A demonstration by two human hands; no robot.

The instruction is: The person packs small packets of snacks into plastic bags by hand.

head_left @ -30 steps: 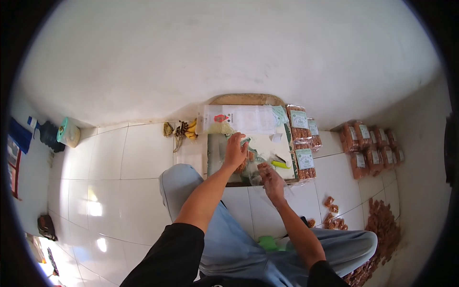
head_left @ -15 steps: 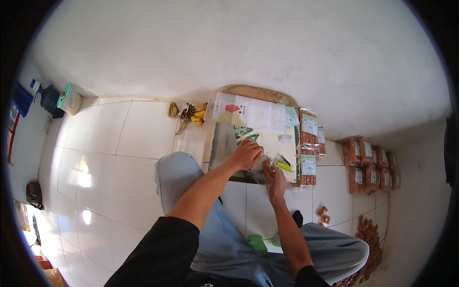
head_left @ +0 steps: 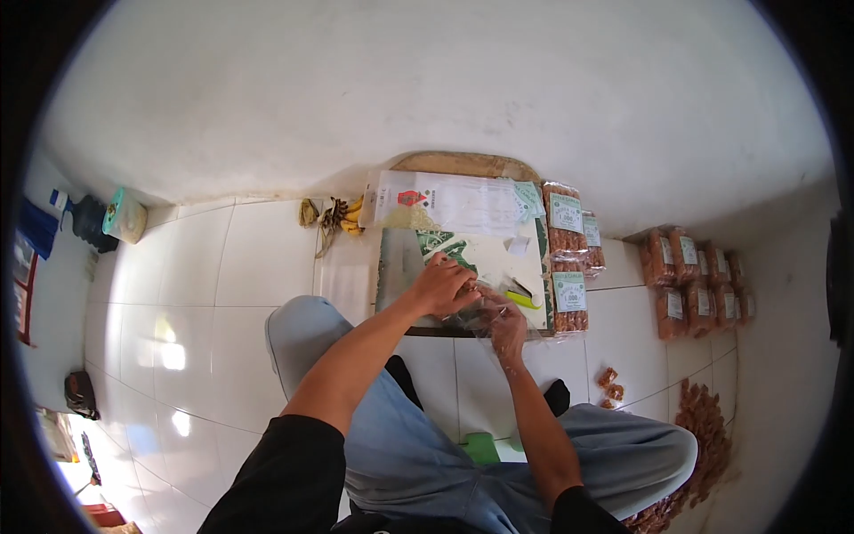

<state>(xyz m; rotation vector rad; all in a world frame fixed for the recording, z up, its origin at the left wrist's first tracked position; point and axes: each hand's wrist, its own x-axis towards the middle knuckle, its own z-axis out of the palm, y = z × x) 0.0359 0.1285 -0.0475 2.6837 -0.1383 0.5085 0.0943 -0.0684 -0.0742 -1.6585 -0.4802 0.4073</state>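
Note:
My right hand (head_left: 507, 327) is closed on a clear plastic bag (head_left: 487, 338), whose film hangs loosely around the fingers and wrist. My left hand (head_left: 442, 287) meets it at the bag's mouth with curled fingers; what they pinch is hidden, though something brownish shows at the fingertips. Both hands are above the near edge of a low board (head_left: 396, 258) with a white and green top. A yellow-green cutter (head_left: 523, 300) lies just beyond my right hand. Farther back on the board rest flat printed plastic bags (head_left: 463, 200) and a small white paper (head_left: 518, 245).
Labelled packs of brown snacks (head_left: 569, 294) stand at the board's right end, and more packs (head_left: 685, 307) are by the right wall. Loose brown pieces (head_left: 703, 436) are heaped on the floor near my knee. Bananas (head_left: 353, 216) lie left of the board.
My hands have come closer together, the left one moving against the right at the bag. The whole view has shifted slightly.

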